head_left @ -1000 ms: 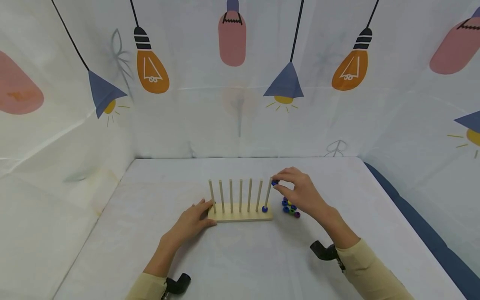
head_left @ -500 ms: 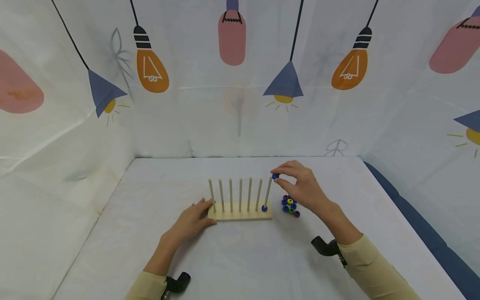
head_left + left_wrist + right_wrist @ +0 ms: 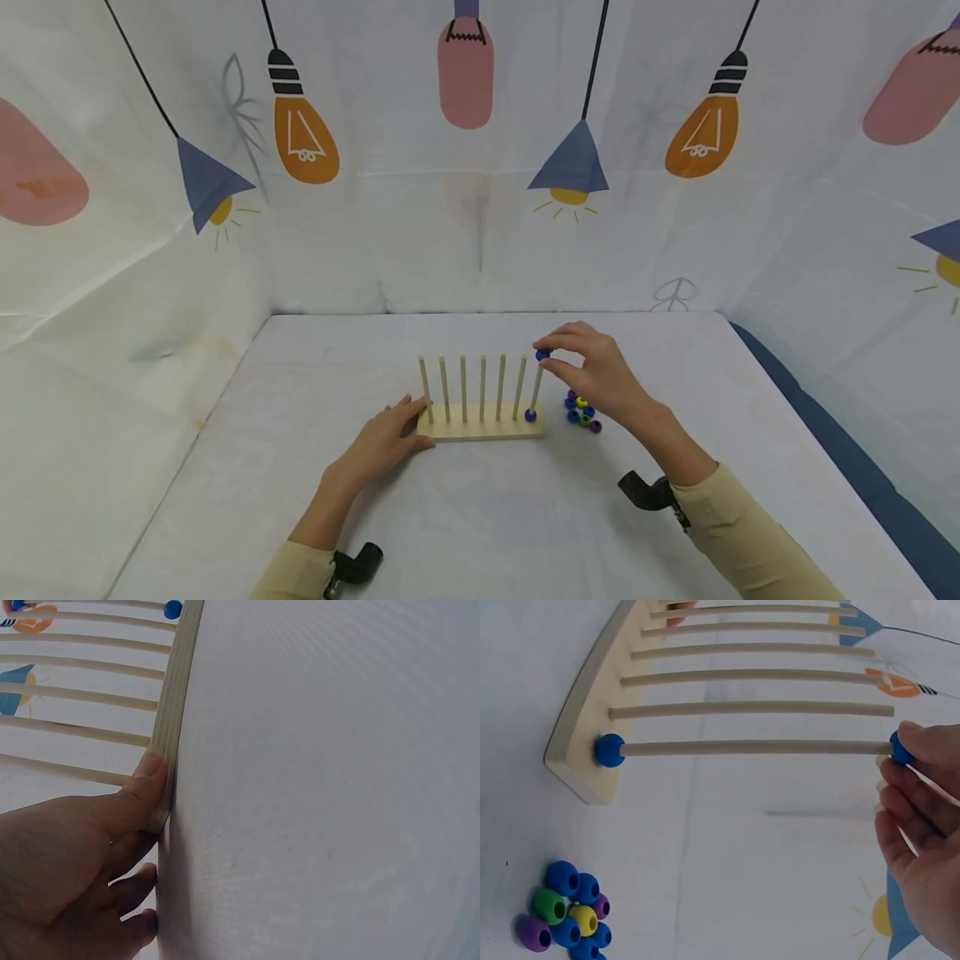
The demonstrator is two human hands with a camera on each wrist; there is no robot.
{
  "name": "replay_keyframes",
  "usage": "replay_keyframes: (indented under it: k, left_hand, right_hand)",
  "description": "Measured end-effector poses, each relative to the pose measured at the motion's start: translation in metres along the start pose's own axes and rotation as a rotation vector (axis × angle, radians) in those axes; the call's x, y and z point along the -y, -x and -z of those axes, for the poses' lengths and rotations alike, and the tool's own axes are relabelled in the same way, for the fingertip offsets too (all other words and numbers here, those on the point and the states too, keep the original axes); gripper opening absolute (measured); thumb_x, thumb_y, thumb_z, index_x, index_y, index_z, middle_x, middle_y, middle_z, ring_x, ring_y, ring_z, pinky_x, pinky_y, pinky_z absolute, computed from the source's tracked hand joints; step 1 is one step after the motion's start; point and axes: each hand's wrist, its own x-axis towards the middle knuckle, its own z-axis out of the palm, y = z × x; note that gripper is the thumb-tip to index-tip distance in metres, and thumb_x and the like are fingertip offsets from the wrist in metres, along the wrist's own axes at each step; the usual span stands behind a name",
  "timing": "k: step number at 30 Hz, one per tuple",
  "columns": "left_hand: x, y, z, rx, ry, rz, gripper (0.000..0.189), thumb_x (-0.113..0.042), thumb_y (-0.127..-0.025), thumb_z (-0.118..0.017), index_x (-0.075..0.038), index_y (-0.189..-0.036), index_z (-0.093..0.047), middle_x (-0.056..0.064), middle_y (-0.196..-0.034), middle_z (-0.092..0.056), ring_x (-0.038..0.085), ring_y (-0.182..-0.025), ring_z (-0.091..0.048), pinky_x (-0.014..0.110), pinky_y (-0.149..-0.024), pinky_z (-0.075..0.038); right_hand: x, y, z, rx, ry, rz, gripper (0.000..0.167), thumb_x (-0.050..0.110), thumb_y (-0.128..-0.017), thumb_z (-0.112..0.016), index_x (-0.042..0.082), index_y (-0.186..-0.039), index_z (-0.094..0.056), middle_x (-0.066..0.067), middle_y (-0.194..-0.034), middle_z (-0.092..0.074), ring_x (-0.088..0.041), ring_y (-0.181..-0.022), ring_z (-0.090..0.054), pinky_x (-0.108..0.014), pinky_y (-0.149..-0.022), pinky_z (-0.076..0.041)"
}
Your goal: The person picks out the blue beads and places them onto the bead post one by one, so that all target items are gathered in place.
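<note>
Blue bead [image 3: 899, 751] in work: at the top of the end peg [image 3: 757, 748], the one on the person's far right, hole side toward the tip. Bead and tip appear to meet; cannot tell whether the peg has entered the hole. Right hand [image 3: 595, 367] grasps this bead in a pinch between thumb and fingertips.

Same peg, foot: a second blue bead [image 3: 609, 751] sits against the wooden base [image 3: 480, 430]. The six other pegs [image 3: 482, 387] carry no beads. Left hand [image 3: 381, 439] grips the base at its left end, thumb on the front edge.

Step in hand, as judged: threading the bead onto the peg. Advice: line the hole up with the peg's own lean rather than with true vertical; pinch by the sides so fingertips leave the hole uncovered; release only once the tip is through, then let it slide. Steady hold at the left end should limit wobble; pushing sideways could flex the peg.

Farther out: loose beads [image 3: 562, 878], blue, green, yellow and purple, clustered on the white bench [image 3: 480, 517] just right of the base. Lamp-printed cloth [image 3: 480, 250] behind.
</note>
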Motion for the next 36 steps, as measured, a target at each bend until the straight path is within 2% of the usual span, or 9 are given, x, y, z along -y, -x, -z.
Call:
replay_keyframes:
  k: [9,14,20,28,36]
  left_hand:
    - [-0.001,0.001,0.000,0.004,0.010,-0.013,0.071,-0.034,-0.088,-0.075,-0.011,-0.149,-0.047,0.018,-0.156,-0.040,0.035,-0.148,-0.033,0.054,-0.124,-0.025]
    - [-0.001,0.001,0.000,0.004,0.012,-0.009,0.071,-0.033,-0.088,-0.075,-0.010,-0.149,-0.046,0.019,-0.156,-0.040,0.035,-0.149,-0.033,0.055,-0.124,-0.025]
    - [0.000,0.000,0.000,0.008,0.012,-0.005,0.072,-0.035,-0.088,-0.074,-0.011,-0.150,-0.045,0.019,-0.157,-0.038,0.035,-0.149,-0.032,0.055,-0.124,-0.025]
    - [0.000,0.000,-0.001,0.010,0.009,-0.005,0.072,-0.035,-0.088,-0.074,-0.011,-0.150,-0.045,0.020,-0.157,-0.037,0.035,-0.149,-0.033,0.055,-0.124,-0.024]
    - [-0.001,0.001,-0.001,0.007,0.010,-0.003,0.071,-0.035,-0.089,-0.074,-0.011,-0.150,-0.045,0.019,-0.157,-0.037,0.035,-0.149,-0.032,0.054,-0.124,-0.023]
  right_hand:
    - [-0.002,0.005,-0.005,0.025,-0.022,-0.071,0.025,0.008,-0.086,-0.077,0.015,-0.110,-0.075,0.004,-0.104,-0.073,-0.014,-0.102,-0.063,-0.038,-0.089,-0.056]
    - [-0.008,0.008,-0.009,0.038,-0.032,-0.095,0.023,0.010,-0.087,-0.076,0.016,-0.109,-0.075,0.006,-0.105,-0.073,-0.012,-0.100,-0.064,-0.036,-0.087,-0.057]
    - [-0.013,0.012,-0.014,0.054,-0.045,-0.089,0.021,0.007,-0.086,-0.077,0.017,-0.104,-0.075,0.004,-0.103,-0.073,-0.016,-0.098,-0.068,-0.035,-0.087,-0.058]
    - [-0.018,0.016,-0.023,0.074,-0.032,-0.061,0.018,0.003,-0.084,-0.077,0.015,-0.098,-0.074,0.003,-0.104,-0.074,-0.017,-0.101,-0.069,-0.040,-0.088,-0.058]
    - [-0.022,0.021,-0.030,0.083,-0.005,-0.050,0.017,0.002,-0.083,-0.078,0.011,-0.097,-0.075,0.001,-0.103,-0.075,-0.018,-0.104,-0.067,-0.042,-0.090,-0.058]
